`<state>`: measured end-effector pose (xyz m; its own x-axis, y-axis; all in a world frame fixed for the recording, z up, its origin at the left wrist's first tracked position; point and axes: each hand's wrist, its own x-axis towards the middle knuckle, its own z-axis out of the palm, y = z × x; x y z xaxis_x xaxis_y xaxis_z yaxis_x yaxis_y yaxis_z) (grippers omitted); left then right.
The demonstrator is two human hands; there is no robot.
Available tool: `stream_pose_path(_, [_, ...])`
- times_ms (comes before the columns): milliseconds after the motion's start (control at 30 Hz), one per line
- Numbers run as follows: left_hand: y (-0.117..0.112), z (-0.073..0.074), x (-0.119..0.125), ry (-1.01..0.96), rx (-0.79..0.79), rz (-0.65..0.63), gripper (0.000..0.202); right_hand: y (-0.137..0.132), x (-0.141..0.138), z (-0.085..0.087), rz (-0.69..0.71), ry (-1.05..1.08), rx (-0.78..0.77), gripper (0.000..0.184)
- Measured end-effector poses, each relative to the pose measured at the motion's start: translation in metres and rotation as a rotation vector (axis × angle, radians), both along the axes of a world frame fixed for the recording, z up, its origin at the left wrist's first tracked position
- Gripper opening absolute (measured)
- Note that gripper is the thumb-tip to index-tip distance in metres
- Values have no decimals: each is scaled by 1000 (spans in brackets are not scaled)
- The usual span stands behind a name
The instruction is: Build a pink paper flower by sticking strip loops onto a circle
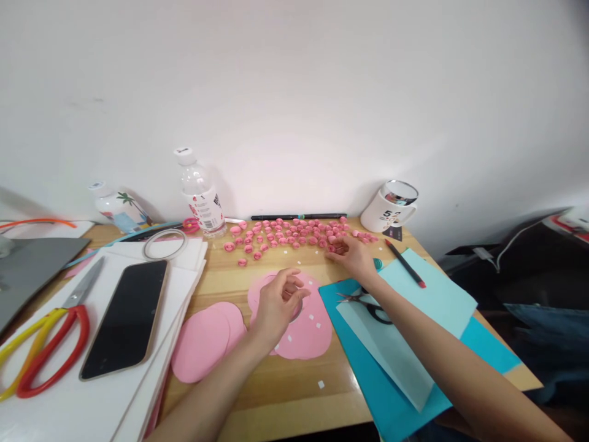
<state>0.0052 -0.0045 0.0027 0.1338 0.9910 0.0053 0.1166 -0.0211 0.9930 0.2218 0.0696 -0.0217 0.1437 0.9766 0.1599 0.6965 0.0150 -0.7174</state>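
Observation:
My left hand (276, 304) rests over a pink paper shape (308, 331) on the wooden table, fingers curled with a gap between thumb and fingertips; nothing clearly sits in them. My right hand (352, 253) reaches forward to the edge of a scatter of several small pink rolled paper roses (289, 234), its fingertips pinched on one rose (332, 247). A second stack of pink paper circles (207, 341) lies to the left of my left hand.
Small scissors (363, 302) lie on light and dark blue paper sheets (405, 368) under my right forearm, beside a red pencil (405, 264). A phone (126, 319), red-handled scissors (50, 344) and tape ring (164, 244) sit on white sheets at left. Bottles (200, 193), a black pen (299, 217) and a mug (390, 207) line the wall.

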Motion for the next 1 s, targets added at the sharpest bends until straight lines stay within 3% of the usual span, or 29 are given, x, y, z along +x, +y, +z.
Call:
stream_pose_path(300, [0, -3, 0, 41, 49, -25, 25, 3, 7, -4, 58, -34, 29, 12])
stream_pose_path(500, [0, -5, -1, 60, 78, -30, 22, 11, 12, -4, 52, -83, 119, 17])
stream_pose_path(767, [-1, -5, 0, 87, 124, -57, 19, 31, 29, 4, 119, -259, 168, 18])
stream_pose_path(1000, [-1, -8, 0, 105, 173, -69, 19, 22, 31, -1, 227, -457, 231, 10])
